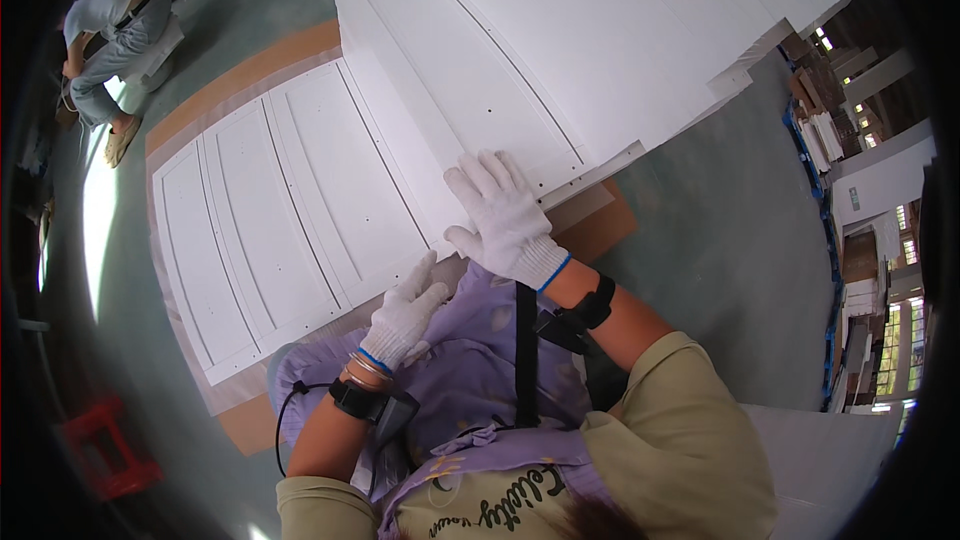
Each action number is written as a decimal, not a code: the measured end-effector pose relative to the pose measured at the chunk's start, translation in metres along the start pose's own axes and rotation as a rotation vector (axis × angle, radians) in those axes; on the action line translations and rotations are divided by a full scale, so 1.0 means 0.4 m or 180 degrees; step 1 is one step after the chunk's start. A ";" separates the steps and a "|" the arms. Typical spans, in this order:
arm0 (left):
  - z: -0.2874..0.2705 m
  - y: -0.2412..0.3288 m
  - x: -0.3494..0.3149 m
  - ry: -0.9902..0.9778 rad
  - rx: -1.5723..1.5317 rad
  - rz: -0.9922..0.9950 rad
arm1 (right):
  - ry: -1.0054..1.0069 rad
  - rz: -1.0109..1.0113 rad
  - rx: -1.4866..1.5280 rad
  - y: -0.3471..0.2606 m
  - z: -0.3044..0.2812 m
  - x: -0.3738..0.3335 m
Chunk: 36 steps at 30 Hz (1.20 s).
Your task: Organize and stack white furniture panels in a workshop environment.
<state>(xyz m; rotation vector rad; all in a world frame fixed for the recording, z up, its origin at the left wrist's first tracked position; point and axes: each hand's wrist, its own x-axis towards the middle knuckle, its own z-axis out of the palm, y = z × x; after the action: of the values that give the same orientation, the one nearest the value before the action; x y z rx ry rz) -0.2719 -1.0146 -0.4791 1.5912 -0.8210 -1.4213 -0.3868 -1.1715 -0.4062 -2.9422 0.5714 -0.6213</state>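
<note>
My right hand (502, 220), in a white knit glove with a blue cuff edge, rests with fingers spread at the near edge of a tall stack of white panels (455, 60). My left hand (402, 318), gloved the same way, is beside the near edge of a lower white panel (270, 210); its index finger and thumb stretch out and nothing shows in it. Long grooves and small dark holes mark the lower panel and the narrow strip of the taller stack. The palms of both hands are hidden.
Brown cardboard (245, 65) sticks out under the lower panel. Another person (125, 40) sits at the far left. A red plastic stool (110, 448) stands at the lower left. Stacked boards (815, 125) on blue pallets line the right side.
</note>
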 end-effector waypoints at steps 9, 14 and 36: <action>-0.198 -0.187 -0.130 0.1120 -0.1589 -0.0577 | -0.0474 0.0358 -0.0686 -0.007 0.103 0.030; -0.205 -0.183 -0.158 0.1418 -0.0650 -0.0610 | -0.0529 0.0303 -0.0821 0.015 0.104 -0.007; -0.185 0.133 -0.822 0.3159 -0.4321 -0.0641 | -0.3005 0.0059 -0.0280 0.009 -0.143 0.157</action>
<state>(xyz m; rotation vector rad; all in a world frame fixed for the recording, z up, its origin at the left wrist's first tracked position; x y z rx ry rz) -0.2441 -0.7361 -0.2838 0.9795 0.7910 -0.7213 -0.3580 -1.1984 -0.3308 -2.8286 0.4924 0.7898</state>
